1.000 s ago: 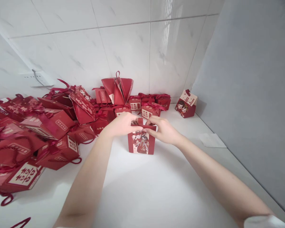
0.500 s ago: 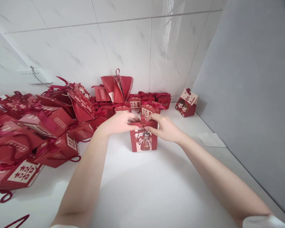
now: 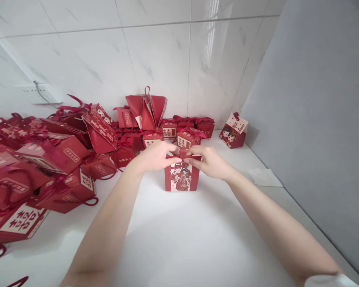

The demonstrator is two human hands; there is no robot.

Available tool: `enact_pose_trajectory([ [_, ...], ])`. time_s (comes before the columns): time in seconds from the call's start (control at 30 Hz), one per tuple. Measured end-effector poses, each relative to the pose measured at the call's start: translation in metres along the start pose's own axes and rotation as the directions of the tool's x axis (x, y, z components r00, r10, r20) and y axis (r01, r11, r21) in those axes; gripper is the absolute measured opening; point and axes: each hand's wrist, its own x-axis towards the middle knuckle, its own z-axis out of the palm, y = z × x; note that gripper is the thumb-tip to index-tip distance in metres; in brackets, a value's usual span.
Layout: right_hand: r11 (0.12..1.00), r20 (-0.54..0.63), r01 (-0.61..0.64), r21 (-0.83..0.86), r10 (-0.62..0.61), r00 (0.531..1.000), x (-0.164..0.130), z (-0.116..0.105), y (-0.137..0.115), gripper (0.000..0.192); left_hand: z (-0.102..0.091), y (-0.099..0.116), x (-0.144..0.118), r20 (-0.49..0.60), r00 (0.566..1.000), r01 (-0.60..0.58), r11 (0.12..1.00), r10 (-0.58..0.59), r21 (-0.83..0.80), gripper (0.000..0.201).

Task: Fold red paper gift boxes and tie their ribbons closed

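A red gift box [image 3: 182, 179] with a printed figure on its front stands upright on the white table [image 3: 179, 239]. My left hand [image 3: 160, 155] pinches its top edge from the left, thumb in front and fingers behind. On the right side of the same edge, my right hand [image 3: 208, 161] grips in the same way. Between my hands a short ribbon tab [image 3: 182, 152] sticks up from the top. The fingers behind the box are partly hidden.
Many red gift boxes [image 3: 56, 151] are heaped on the left. Several small ribboned boxes [image 3: 188, 137] line the tiled wall behind. A house-shaped box [image 3: 233, 130] stands at the back right, near a grey panel [image 3: 317, 119]. A flat white piece [image 3: 265, 177] lies by that panel.
Both hands have drawn closer together at the top of the box, and the left fingers now press on its edge. The view has shifted slightly.
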Motion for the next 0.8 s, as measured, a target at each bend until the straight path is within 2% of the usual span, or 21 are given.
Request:
enact_pose_trajectory([
  [0.07, 0.999, 0.046, -0.027, -0.037, 0.029, 0.999, -0.002, -0.008, -0.001, 0.018, -0.006, -0.004, -0.004, 0.067, 0.998, 0.012, 0.999, -0.009, -0.046, 0.019],
  [0.13, 0.997, 0.043, -0.032, -0.067, 0.035, 0.998, -0.005, -0.018, -0.005, 0.021, -0.014, -0.007, -0.009, 0.17, 0.985, 0.022, 0.996, -0.007, -0.088, 0.033],
  [0.2, 0.998, -0.012, 0.004, -0.068, -0.005, 1.0, -0.008, -0.026, -0.011, 0.033, -0.019, -0.009, -0.013, 0.216, 0.976, 0.043, 0.993, -0.019, -0.106, 0.044],
  [0.3, 0.984, -0.087, 0.161, -0.075, -0.167, 0.982, -0.008, -0.027, -0.018, 0.048, -0.014, -0.006, -0.008, 0.124, 0.992, 0.045, 0.985, -0.024, -0.167, 0.045],
  [0.37, 0.95, -0.082, 0.291, -0.112, -0.301, 0.95, -0.006, -0.019, -0.019, 0.049, -0.002, -0.002, 0.0, 0.032, 0.999, 0.002, 0.973, 0.006, -0.233, 0.039],
  [0.43, 0.918, -0.058, 0.358, -0.17, -0.372, 0.926, -0.002, -0.011, -0.017, 0.043, 0.013, 0.003, 0.01, -0.021, 1.0, -0.016, 0.963, 0.011, -0.268, 0.029],
  [0.5, 0.916, -0.054, 0.338, -0.218, -0.357, 0.933, -0.001, -0.008, -0.014, 0.037, 0.026, 0.006, 0.017, -0.018, 0.999, 0.021, 0.961, -0.027, -0.277, 0.021],
  [0.57, 0.935, -0.045, 0.278, -0.218, -0.295, 0.955, -0.001, -0.013, -0.011, 0.031, 0.034, 0.006, 0.021, 0.03, 0.998, 0.058, 0.957, -0.052, -0.284, 0.02],
  [0.7, 0.966, 0.009, 0.223, -0.128, -0.224, 0.975, -0.008, -0.036, -0.01, 0.027, 0.037, 0.004, 0.021, 0.111, 0.992, 0.096, 0.946, -0.065, -0.311, 0.029],
  [0.8, 0.976, 0.051, 0.179, -0.121, -0.174, 0.983, -0.013, -0.051, -0.014, 0.025, 0.036, 0.004, 0.021, 0.134, 0.987, 0.125, 0.935, -0.084, -0.332, 0.03],
])
